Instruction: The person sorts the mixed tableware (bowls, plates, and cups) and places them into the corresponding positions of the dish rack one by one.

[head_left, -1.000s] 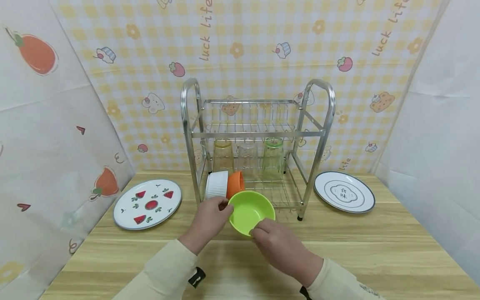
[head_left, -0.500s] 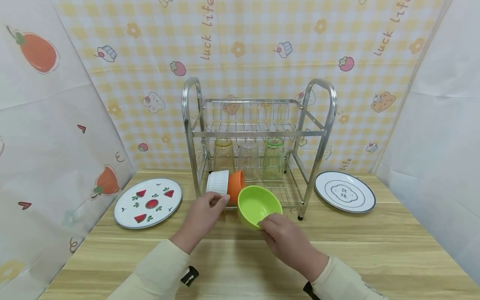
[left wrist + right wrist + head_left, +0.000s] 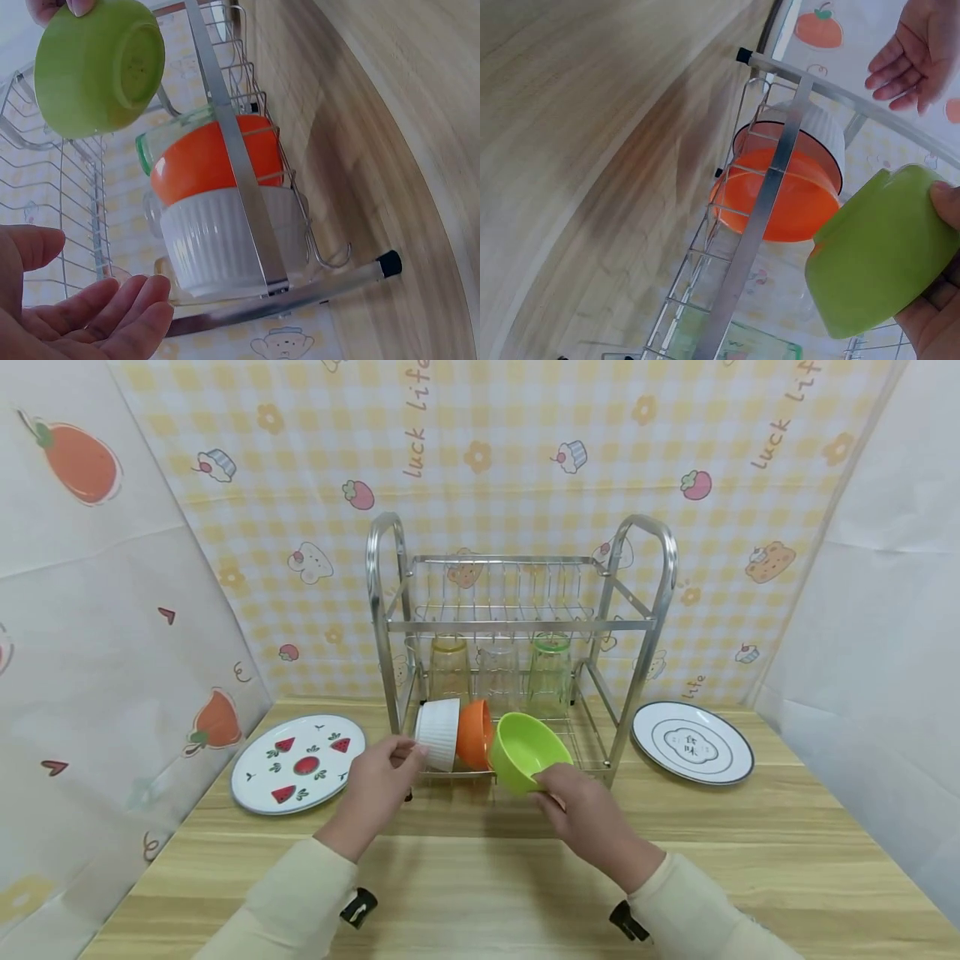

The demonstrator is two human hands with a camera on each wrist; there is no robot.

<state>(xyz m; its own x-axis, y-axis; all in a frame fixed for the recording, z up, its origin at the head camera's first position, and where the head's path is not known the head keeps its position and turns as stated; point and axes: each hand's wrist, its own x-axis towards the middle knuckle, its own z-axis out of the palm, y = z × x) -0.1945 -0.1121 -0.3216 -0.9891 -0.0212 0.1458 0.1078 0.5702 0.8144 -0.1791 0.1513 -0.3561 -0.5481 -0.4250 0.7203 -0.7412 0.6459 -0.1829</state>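
A lime green bowl [image 3: 529, 753] is pinched at its rim by my right hand [image 3: 588, 814]; it tilts in front of the rack's lower shelf, just right of an orange bowl [image 3: 474, 737]. That orange bowl stands on its side on the shelf beside a white ribbed bowl [image 3: 438, 733]. My left hand [image 3: 381, 783] is near the white bowl at the rack's left front. In the left wrist view this left hand [image 3: 97, 315] shows relaxed fingers with nothing in them, apart from the white bowl [image 3: 225, 240]. The right wrist view shows the green bowl [image 3: 885, 255] gripped between thumb and fingers.
The two-tier metal dish rack [image 3: 517, 627] has bare wire slots on top. Behind the bowls stand a yellow glass [image 3: 450, 668], a clear glass [image 3: 498, 672] and a green glass [image 3: 550, 677]. A watermelon plate [image 3: 300, 781] lies left, a white plate [image 3: 693, 768] right.
My left hand has let go of the green bowl and moved left. My right hand has carried the bowl up and right, toward the shelf, tilting it more.
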